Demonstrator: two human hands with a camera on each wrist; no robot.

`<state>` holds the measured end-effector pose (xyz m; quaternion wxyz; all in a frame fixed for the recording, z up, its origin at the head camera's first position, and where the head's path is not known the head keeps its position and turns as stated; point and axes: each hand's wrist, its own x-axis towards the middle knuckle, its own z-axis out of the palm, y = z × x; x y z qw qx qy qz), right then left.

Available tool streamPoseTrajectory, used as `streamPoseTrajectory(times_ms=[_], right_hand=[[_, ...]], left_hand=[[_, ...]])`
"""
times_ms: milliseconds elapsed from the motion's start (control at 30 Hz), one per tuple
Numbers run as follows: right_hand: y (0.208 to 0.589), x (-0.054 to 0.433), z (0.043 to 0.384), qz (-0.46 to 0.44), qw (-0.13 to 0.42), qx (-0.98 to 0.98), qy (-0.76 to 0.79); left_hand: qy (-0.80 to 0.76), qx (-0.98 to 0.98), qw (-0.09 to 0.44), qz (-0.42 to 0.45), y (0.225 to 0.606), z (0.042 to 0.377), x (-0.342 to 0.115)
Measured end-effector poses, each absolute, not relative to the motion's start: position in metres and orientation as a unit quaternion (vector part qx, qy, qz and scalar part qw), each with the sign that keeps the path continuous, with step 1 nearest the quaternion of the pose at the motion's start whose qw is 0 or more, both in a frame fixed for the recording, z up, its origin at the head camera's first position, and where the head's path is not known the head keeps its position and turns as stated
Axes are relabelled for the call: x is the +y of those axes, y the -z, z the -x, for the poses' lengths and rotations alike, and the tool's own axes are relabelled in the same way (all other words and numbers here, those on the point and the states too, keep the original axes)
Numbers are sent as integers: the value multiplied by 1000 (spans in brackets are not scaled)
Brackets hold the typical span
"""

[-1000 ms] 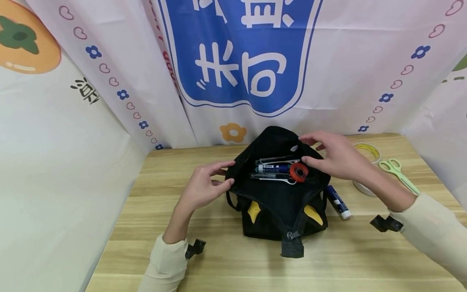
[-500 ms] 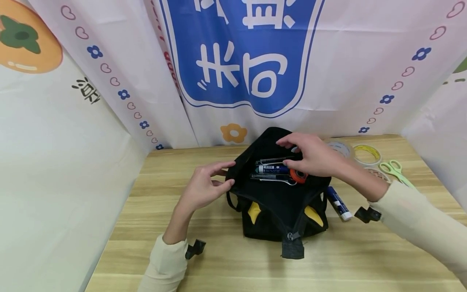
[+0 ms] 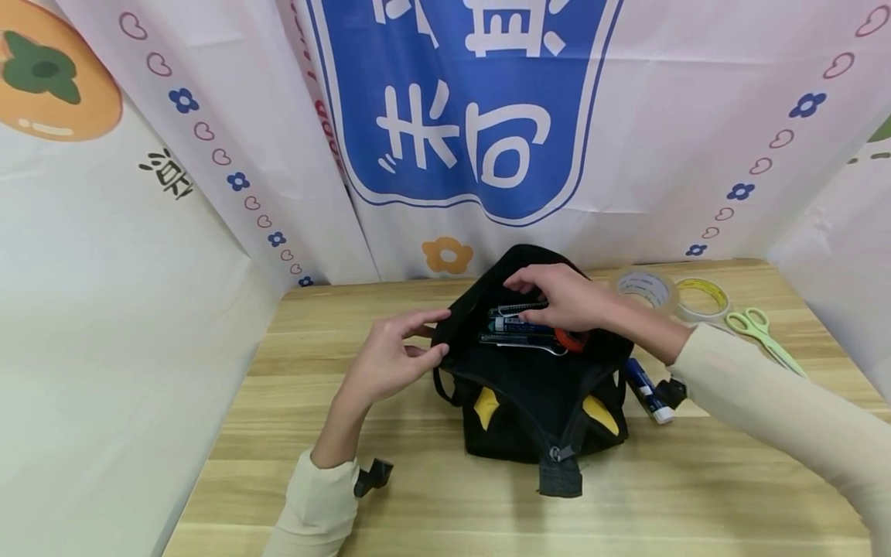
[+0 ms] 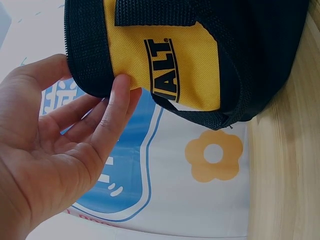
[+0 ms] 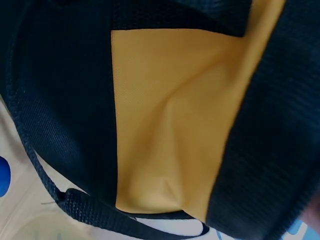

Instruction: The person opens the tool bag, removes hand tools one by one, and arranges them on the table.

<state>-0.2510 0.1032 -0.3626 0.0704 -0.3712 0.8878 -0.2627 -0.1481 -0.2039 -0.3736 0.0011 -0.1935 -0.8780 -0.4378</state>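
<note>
A black tool bag (image 3: 480, 433) with yellow panels stands on the table, its zipped mouth spread wide. My left hand (image 3: 393, 352) holds the bag's left rim between thumb and fingers; in the left wrist view a fingertip lies against the yellow panel (image 4: 195, 65). Over the mouth reaches my right hand (image 3: 567, 298), fingers loosely curved and apart, nothing seen between them. Inside lie two utility knives, one at the back and one in front (image 3: 522, 342), with a blue marker (image 3: 508, 326) between them. A red ring-shaped roll (image 3: 571, 340) shows partly under the right hand.
Right of the bag lies another blue marker (image 3: 649, 393). Farther right are a roll of clear tape (image 3: 647, 288), a yellow-cored tape roll (image 3: 703, 298) and light green scissors (image 3: 759, 329). A printed cloth (image 3: 661, 131) hangs behind the wooden table (image 3: 292, 402).
My right hand has moved left from the bag's right rim to over its mouth, now covering part of the red roll and marker. The left hand has stayed at the left rim.
</note>
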Motion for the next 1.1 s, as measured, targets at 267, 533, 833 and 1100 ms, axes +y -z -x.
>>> streamPoseTrajectory(times_ms=[267, 533, 833, 1100], right_hand=[[383, 92, 264, 342, 136, 879, 303], [404, 90, 271, 319, 129, 896, 280], [425, 88, 271, 307, 119, 906, 265], [432, 85, 270, 320, 94, 907, 257]], left_hand=[[438, -878, -3, 191, 373, 147, -204], [433, -881, 1, 192, 374, 147, -205], [432, -881, 4, 195, 373, 147, -206], [429, -882, 5, 197, 373, 147, -206]])
